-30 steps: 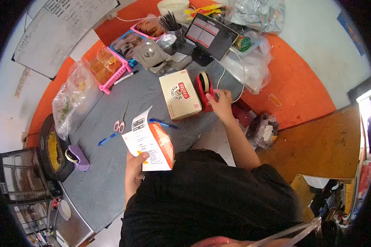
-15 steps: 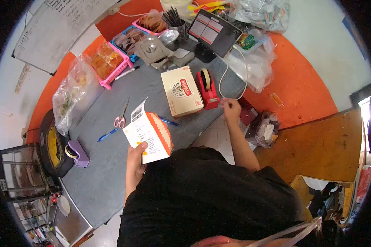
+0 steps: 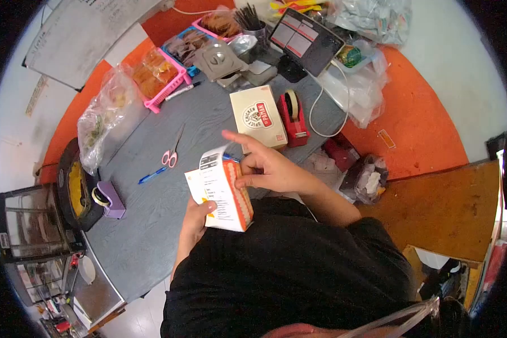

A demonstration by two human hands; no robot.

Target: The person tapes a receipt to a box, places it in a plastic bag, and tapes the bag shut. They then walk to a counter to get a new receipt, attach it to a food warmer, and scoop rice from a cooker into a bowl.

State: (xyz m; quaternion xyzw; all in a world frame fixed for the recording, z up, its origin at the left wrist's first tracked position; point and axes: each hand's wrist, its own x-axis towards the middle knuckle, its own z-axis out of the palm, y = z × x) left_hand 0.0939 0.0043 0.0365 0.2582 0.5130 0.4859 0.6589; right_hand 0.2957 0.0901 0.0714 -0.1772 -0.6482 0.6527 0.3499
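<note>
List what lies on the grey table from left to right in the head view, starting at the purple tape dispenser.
purple tape dispenser → blue pen → pink scissors → orange box with the receipt, held in the left hand and touched by the right hand → beige chicken box → red tape dispenser

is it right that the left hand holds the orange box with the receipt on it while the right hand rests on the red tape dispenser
Not quite. In the head view the right hand is at the top of the orange box, well clear of the red tape dispenser. The left hand does hold the box with the receipt against it.
</note>
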